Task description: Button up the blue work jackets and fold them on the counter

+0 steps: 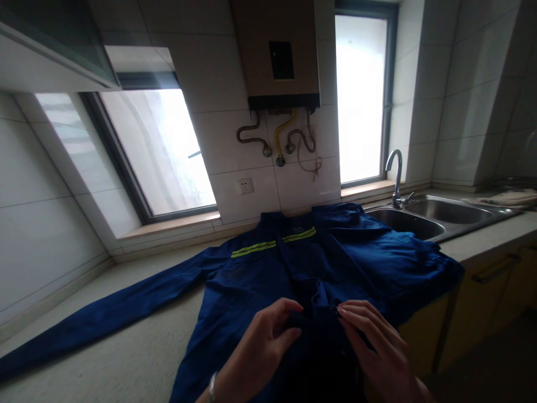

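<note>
A dark blue work jacket (pixel 251 285) with yellow-green reflective stripes across the chest lies spread on the countertop, its collar toward the wall. One sleeve stretches out to the left; the right side is bunched near the sink. My left hand (pixel 264 347), wearing a silver bracelet (pixel 212 386), is at the front opening, its thumb and index finger apart beside the cloth. On the other side of the opening, my right hand (pixel 373 341) pinches the raised edge of the jacket's front, near a small dark fastener. The lower part of the jacket is lost in shadow.
A double steel sink (pixel 448 211) with a tap (pixel 396 176) is set in the counter at right. Above, a water heater (pixel 279 56) with pipes hangs between two windows. A socket (pixel 245 186) is on the wall. Yellow cabinets (pixel 482 302) stand below the countertop (pixel 138 336).
</note>
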The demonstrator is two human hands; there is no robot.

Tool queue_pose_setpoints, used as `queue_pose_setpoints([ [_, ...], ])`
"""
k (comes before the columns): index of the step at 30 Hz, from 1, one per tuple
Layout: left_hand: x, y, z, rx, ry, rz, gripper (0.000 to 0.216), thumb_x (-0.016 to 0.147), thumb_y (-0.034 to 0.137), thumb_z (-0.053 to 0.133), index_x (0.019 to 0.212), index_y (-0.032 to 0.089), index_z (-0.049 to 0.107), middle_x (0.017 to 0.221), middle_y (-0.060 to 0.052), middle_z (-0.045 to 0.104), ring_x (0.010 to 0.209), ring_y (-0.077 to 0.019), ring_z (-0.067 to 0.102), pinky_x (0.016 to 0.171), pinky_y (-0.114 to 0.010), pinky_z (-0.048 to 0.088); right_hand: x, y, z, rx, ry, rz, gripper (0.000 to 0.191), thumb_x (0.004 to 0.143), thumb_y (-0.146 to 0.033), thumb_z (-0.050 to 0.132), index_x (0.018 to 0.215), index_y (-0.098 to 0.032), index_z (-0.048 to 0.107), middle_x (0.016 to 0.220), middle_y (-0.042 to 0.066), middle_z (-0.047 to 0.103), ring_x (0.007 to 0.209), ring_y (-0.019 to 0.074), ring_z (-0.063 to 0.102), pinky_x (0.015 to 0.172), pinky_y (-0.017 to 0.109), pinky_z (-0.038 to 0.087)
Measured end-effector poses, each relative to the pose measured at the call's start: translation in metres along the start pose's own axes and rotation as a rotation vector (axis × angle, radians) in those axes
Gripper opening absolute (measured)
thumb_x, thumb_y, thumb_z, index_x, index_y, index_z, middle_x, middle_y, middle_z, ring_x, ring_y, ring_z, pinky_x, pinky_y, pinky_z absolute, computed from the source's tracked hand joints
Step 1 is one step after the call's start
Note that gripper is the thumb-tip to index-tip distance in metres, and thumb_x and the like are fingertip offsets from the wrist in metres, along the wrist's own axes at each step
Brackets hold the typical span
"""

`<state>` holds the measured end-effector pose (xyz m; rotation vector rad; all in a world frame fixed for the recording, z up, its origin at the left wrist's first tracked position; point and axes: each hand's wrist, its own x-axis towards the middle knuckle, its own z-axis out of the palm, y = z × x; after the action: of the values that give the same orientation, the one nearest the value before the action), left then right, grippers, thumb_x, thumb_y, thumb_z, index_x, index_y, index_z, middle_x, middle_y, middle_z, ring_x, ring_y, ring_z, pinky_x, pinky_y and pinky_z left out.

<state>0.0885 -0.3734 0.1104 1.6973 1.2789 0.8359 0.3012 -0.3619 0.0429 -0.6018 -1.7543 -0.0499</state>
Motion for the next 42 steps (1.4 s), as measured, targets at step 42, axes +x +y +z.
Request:
queue_pose_setpoints([
  [42, -0.02, -0.015, 0.008, 1.074, 0.272, 0.992, 0.032, 0.089, 0.011, 0.032, 0.112, 0.013, 0.055, 0.101, -0.007, 0.067, 0.098, -0.0153, 0.06, 0.085, -0.025, 0.053, 0.015, -0.03, -0.012, -0.078, -0.197, -0.121, 0.022, 0.088, -0.01, 0.042, 0.101, -0.015, 0.06, 0.084, 0.006, 0.066, 0.083, 0.0145, 0.063, 0.071, 0.021, 0.055],
])
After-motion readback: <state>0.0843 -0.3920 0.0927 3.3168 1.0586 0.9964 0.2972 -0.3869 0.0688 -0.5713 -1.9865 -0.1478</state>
